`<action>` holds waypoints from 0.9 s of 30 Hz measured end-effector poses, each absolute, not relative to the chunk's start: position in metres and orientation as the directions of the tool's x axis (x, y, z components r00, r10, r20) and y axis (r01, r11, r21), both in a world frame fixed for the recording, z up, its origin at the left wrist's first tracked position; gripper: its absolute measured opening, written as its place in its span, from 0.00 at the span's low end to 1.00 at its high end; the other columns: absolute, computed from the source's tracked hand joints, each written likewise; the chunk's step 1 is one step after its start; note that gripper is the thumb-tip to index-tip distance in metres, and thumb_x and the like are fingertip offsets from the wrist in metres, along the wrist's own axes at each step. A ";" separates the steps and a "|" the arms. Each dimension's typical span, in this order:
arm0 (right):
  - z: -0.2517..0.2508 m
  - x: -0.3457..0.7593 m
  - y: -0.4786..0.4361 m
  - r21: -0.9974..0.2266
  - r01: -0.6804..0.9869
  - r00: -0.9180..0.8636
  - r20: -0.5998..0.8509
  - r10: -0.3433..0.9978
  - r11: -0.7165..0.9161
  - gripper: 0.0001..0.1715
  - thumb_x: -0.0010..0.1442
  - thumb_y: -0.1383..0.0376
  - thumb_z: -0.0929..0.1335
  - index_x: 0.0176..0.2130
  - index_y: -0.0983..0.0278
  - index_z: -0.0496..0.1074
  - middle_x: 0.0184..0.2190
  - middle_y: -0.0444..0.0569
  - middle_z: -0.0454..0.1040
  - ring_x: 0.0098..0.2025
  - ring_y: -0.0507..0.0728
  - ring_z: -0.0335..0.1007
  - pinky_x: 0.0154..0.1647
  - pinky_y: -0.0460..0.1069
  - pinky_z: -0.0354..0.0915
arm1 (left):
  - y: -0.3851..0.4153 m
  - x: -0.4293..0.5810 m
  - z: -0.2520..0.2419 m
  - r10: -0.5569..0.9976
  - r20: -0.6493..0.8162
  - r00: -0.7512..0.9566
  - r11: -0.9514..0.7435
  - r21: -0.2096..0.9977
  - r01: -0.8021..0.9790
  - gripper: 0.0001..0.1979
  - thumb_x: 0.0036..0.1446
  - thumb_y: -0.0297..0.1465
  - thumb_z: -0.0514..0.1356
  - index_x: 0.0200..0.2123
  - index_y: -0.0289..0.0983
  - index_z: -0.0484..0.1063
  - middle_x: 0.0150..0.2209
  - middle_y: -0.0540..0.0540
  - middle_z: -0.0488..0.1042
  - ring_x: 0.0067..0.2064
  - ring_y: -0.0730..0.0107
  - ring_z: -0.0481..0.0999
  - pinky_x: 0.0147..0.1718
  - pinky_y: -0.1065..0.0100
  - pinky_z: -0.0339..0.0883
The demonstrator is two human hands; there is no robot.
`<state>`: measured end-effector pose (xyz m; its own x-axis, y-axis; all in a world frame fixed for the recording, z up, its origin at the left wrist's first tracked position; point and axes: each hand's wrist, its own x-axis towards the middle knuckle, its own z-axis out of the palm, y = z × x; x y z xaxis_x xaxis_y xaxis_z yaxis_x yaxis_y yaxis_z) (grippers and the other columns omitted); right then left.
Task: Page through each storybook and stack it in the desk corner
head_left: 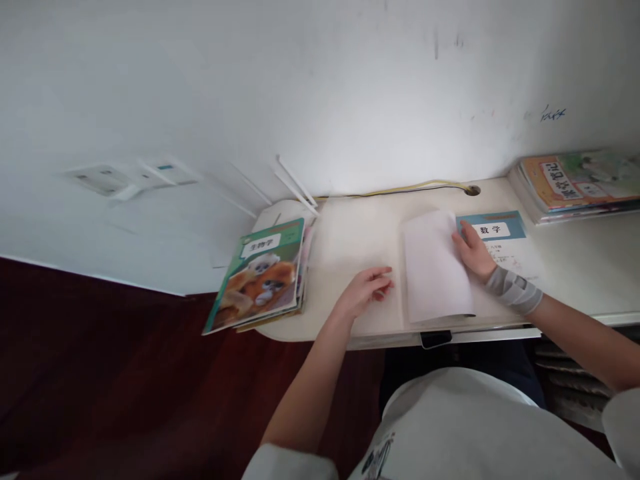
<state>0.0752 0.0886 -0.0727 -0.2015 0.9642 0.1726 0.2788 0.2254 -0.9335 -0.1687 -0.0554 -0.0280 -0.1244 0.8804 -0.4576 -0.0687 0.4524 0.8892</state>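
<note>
Closest to us, a pale shirt (470,427) fills the bottom of the view, forearms reaching out from it over the white table (350,233). And here's the action: the right hand (474,252), with a grey band (520,292) at its wrist, is at the right edge of the white paper (437,267), thumb upward; whether those fingers pinch it or merely press its side, I cannot tell. The left hand (367,293) is just left of that paper, fingers loosely bent, nothing in them, apart from the sheet. The white paper sits near the table's front edge, beside a blue-topped book (507,243) partly behind the right hand. Where's the danger? With one side unsupported, a hard push from the right could, I'd judge, skew the paper, buckle it or slide its lower corner over the front edge. That blue-topped book lies so close it might get dragged along if the right hand sweeps sideways. And look left: the green-covered book (263,277), top of its pile, juts past the table's end above the dark floor (165,387); a bump from the left arm might tip it down. Behind that pile, white rods (295,183) lean, liable to be knocked if the books shift back.
</note>
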 end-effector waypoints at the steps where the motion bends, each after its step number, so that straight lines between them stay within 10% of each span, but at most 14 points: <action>1: -0.072 0.080 0.081 -0.949 0.250 -0.199 0.145 0.969 0.193 0.44 0.54 0.39 0.60 0.61 0.61 0.56 0.61 0.57 0.59 0.61 0.66 0.55 0.61 0.65 0.53 | -0.051 -0.166 -0.027 0.888 -0.451 -0.091 0.446 0.892 -0.072 0.19 0.47 0.33 0.65 0.43 0.34 0.73 0.29 0.47 0.73 0.26 0.77 0.70 0.22 0.75 0.61; 9: -0.069 0.091 0.060 -0.968 0.188 -0.249 0.116 0.961 0.165 0.45 0.53 0.43 0.64 0.61 0.63 0.55 0.62 0.59 0.55 0.62 0.65 0.53 0.61 0.62 0.55 | -0.018 -0.151 -0.031 0.919 -0.121 -0.375 0.270 0.886 0.377 0.32 0.51 0.39 0.62 0.58 0.35 0.60 0.59 0.34 0.61 0.54 0.58 0.68 0.47 0.64 0.64; 13: -0.072 0.090 0.060 -0.949 0.209 -0.286 0.174 0.942 0.238 0.43 0.54 0.44 0.64 0.61 0.62 0.56 0.62 0.57 0.56 0.61 0.65 0.56 0.60 0.63 0.57 | -0.011 -0.161 -0.029 0.918 -0.219 -0.331 0.379 0.733 0.565 0.38 0.46 0.30 0.64 0.60 0.33 0.55 0.44 0.37 0.75 0.40 0.62 0.75 0.42 0.62 0.66; 16: -0.072 0.090 0.060 -0.953 0.208 -0.283 0.155 0.947 0.218 0.44 0.53 0.43 0.64 0.62 0.62 0.55 0.60 0.58 0.58 0.60 0.66 0.57 0.60 0.64 0.57 | -0.010 -0.168 -0.022 0.918 -0.316 -0.241 0.388 0.843 0.373 0.16 0.47 0.31 0.63 0.41 0.34 0.71 0.30 0.43 0.76 0.37 0.62 0.76 0.42 0.61 0.66; 19: -0.068 0.090 0.060 -0.972 0.181 -0.259 0.101 0.960 0.151 0.47 0.53 0.41 0.63 0.63 0.61 0.53 0.60 0.57 0.60 0.61 0.66 0.56 0.61 0.64 0.55 | -0.008 -0.163 -0.011 0.940 -0.335 -0.070 0.323 0.935 -0.148 0.07 0.48 0.34 0.62 0.29 0.36 0.70 0.40 0.41 0.76 0.43 0.61 0.76 0.45 0.58 0.66; 27: -0.046 0.100 0.051 -0.938 0.232 -0.497 0.115 0.860 0.259 0.47 0.57 0.38 0.55 0.67 0.58 0.44 0.67 0.50 0.46 0.67 0.62 0.39 0.66 0.62 0.41 | 0.002 -0.107 0.016 0.988 -0.096 -0.121 0.020 0.856 -0.517 0.41 0.53 0.61 0.38 0.51 0.36 0.67 0.50 0.38 0.72 0.54 0.52 0.69 0.47 0.54 0.65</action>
